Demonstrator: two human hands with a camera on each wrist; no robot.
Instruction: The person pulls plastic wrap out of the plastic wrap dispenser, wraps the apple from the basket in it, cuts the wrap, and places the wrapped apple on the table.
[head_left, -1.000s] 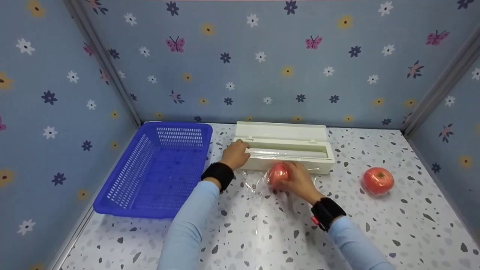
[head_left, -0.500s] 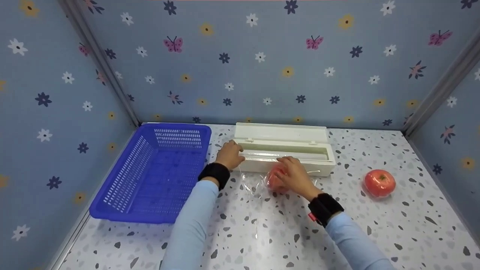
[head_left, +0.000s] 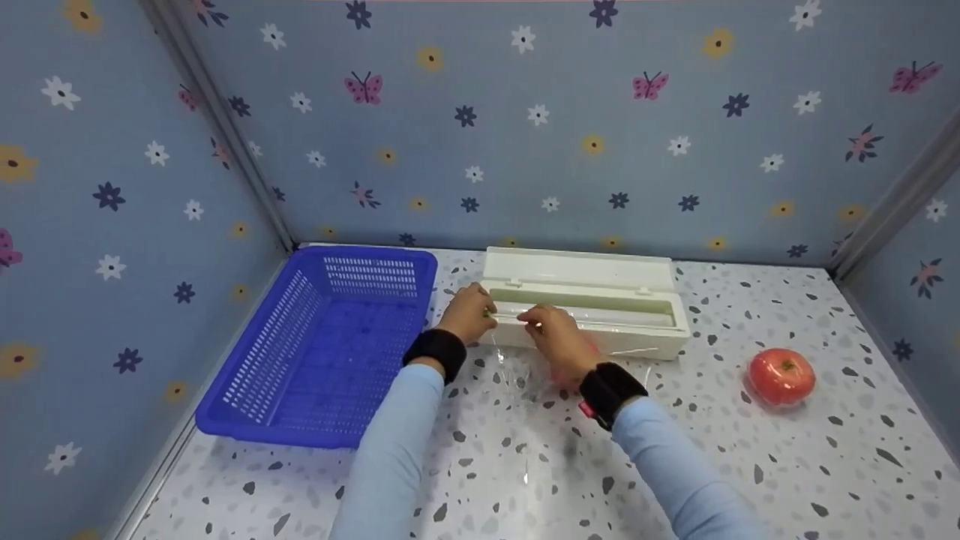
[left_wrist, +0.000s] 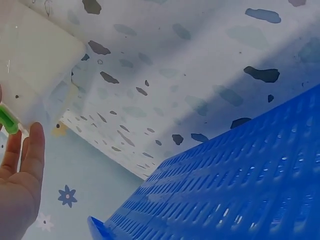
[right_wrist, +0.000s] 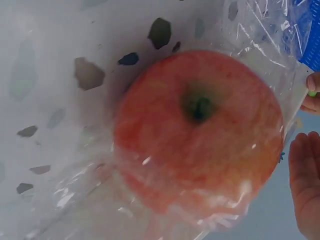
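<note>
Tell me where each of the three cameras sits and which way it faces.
Head: looks down at the table, both sleeves, left hand and right hand at the white dispenser.
Left wrist: beside the blue basket, fingers showing.
Right wrist: close on the wrapped apple, fingertips at the edge.
Basket and dispenser appear in head and left-wrist views.

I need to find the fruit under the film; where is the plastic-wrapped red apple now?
In the head view the plastic-wrapped red apple lies on the speckled table, just in front of the white cling-film dispenser box, mostly hidden under the right hand.
</note>
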